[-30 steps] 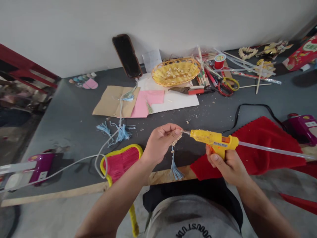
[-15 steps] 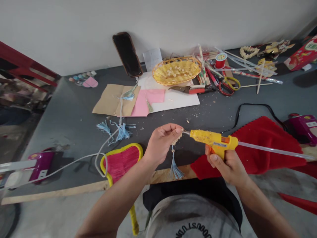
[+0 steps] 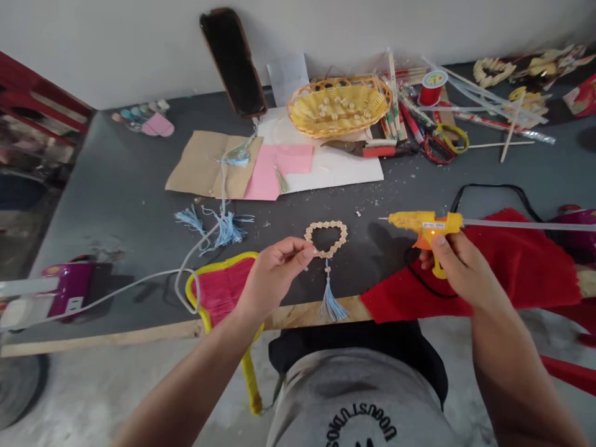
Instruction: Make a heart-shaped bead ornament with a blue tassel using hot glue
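Over the dark counter (image 3: pixel 125 192), the left hand (image 3: pixel 282 267) is pinching the tasselled bead loop (image 3: pixel 343 233) by its near-left side, likely steadying it; the right hand (image 3: pixel 454 261) is gripping the yellow glue gun (image 3: pixel 405 220) by its handle (image 3: pixel 437 270), probably for clearance from the nozzle (image 3: pixel 383 218).

A bare left forearm (image 3: pixel 195 366) rises from the lower left to the left hand (image 3: pixel 274 273) near the centre, thumb and forefinger pinched together. From the lower right, the right forearm (image 3: pixel 514 354) leads to the right hand (image 3: pixel 460 267), its fingers curled in a grip.
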